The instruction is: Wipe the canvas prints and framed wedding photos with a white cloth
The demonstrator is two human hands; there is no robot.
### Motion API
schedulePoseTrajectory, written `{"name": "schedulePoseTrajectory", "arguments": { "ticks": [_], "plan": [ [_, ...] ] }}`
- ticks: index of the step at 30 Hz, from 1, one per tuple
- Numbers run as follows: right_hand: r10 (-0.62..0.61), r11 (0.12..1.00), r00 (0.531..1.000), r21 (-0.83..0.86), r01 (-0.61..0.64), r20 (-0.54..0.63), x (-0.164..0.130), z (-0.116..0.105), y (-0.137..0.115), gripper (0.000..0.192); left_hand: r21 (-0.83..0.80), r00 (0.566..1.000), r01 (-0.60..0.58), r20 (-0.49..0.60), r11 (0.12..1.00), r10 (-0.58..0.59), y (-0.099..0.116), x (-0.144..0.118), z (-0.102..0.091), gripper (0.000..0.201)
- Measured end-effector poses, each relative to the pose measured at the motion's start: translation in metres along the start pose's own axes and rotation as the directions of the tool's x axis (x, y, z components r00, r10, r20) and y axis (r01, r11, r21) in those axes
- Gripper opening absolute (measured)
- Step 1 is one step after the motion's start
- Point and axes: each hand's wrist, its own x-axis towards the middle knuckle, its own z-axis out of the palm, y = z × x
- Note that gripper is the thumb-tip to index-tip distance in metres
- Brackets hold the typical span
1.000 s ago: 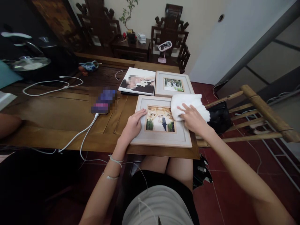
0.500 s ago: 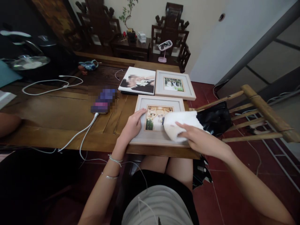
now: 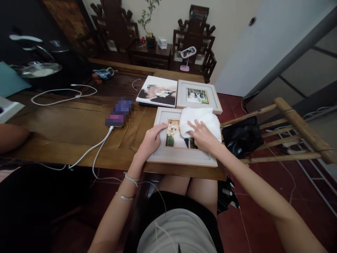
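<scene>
A pale wooden picture frame [image 3: 181, 162] with a light mount and a colour photo lies flat at the table's front edge. My left hand [image 3: 151, 140] holds the frame by its left side, fingers reaching over the rim to the photo's corner. On the upper right of the frame, my right hand [image 3: 202, 135] presses a bunched white cloth [image 3: 201, 117], its fingers on top of the fabric. The cloth hides the right part of the photo. Behind lie a second framed photo [image 3: 197, 95] and a white-covered photo album [image 3: 160, 86].
A phone [image 3: 118, 114] with a white charging cable lies left on the wooden table [image 3: 65, 123]. Another person's arm [image 3: 13, 138] rests at the far left. A lidded pan [image 3: 40, 70] stands behind. A bamboo chair [image 3: 292, 112] with a black bag [image 3: 242, 135] is at the right.
My right hand has slid the cloth up and away from me, from the frame's lower right to its upper right. My left hand stays on the frame's left side.
</scene>
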Motion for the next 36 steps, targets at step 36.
{"name": "schedulePoseTrajectory", "arguments": {
  "ticks": [36],
  "plan": [
    [-0.24, 0.94, 0.97, 0.26, 0.222, 0.041, -0.058, -0.027, -0.043, 0.051, 0.092, 0.998, 0.04, 0.048, 0.995, -0.044, -0.006, -0.004, 0.001, 0.037]
  ]
}}
